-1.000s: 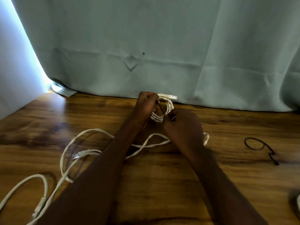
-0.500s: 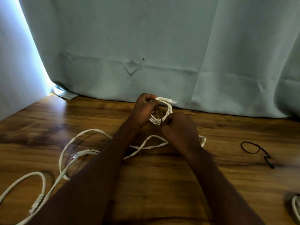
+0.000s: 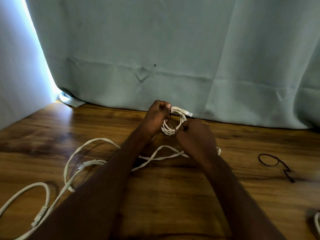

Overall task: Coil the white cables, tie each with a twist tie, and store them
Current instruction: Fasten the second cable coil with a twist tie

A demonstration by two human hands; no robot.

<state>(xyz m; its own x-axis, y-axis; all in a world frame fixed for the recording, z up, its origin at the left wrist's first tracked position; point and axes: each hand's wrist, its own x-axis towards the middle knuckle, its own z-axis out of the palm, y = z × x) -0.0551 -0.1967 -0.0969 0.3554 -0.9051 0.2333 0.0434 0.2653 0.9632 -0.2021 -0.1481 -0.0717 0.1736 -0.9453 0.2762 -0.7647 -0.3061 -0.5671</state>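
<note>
While I tied the coil (image 3: 173,123), both hands gripped it.
Left hand (image 3: 155,118) and right hand (image 3: 194,134) curled tight; slackening risked unspooling.

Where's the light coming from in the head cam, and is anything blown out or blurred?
Head view: light enters at the left edge of the curtain, blown out there, with glare on the wooden floor below. Forearms are dark, underexposed. Coiled cable between left hand and right hand is fairly sharp. Black twist tie is smeared at its right end.
</note>
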